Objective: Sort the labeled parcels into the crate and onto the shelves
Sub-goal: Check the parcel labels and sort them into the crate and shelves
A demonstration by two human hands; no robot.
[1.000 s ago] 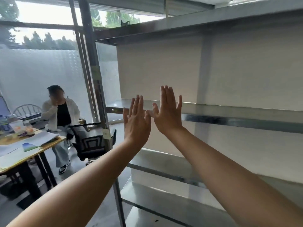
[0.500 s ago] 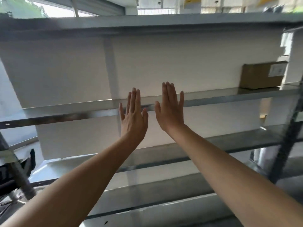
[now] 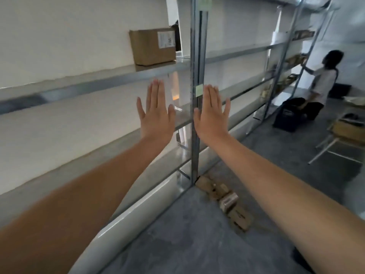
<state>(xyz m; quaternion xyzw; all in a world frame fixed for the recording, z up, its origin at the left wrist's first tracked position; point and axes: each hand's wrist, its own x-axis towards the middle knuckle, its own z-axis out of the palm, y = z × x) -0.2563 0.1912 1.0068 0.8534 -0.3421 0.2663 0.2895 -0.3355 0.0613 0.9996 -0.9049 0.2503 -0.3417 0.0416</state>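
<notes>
Both my arms stretch forward with flat, empty palms facing away from me. My left hand [image 3: 156, 113] and my right hand [image 3: 211, 115] hover in front of the metal shelves [image 3: 94, 81], touching nothing. A brown cardboard parcel [image 3: 153, 46] with a white label stands on the upper shelf, above and behind my left hand. Several small brown parcels [image 3: 225, 200] lie in a loose row on the grey floor at the foot of the shelf upright [image 3: 197, 56]. A dark crate [image 3: 289, 115] stands on the floor at the far right.
A person [image 3: 324, 82] stands at the far shelving on the right, one hand on an upright. A table [image 3: 349, 133] with cardboard boxes on it is at the right edge. Grey floor runs along the shelves.
The view has swung right along the shelving, from the window and desk to the far aisle. My hands stay raised and flat, now spread a little further apart.
</notes>
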